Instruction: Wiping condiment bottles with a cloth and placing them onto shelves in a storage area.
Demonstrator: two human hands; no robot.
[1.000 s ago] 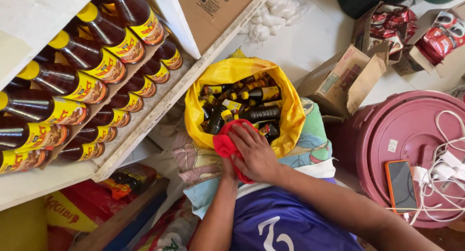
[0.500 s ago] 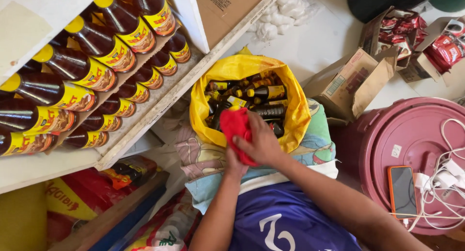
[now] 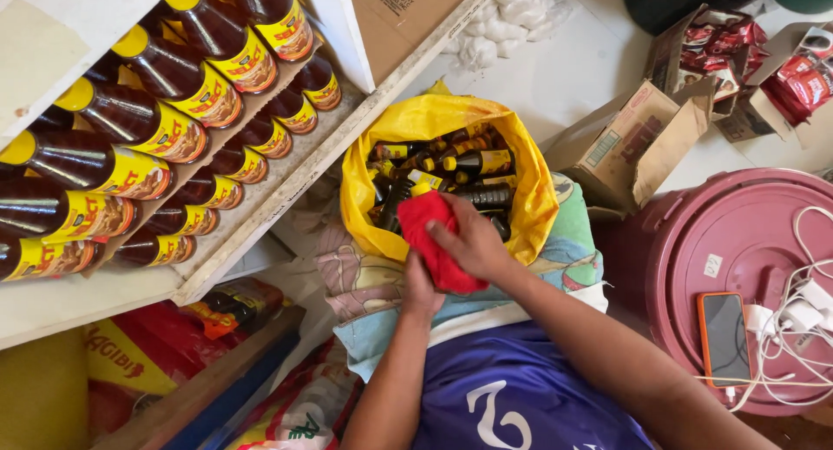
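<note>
While both hands (image 3: 451, 259) clutch a red cloth (image 3: 434, 237), yellow-labelled bottles (image 3: 173, 129) line white shelves (image 3: 286, 177).

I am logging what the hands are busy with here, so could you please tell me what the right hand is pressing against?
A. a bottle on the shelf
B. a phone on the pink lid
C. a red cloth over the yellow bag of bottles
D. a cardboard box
C: the right hand lies on a red cloth, just above the open yellow bag filled with small dark bottles, with the left hand beneath the cloth.
</note>
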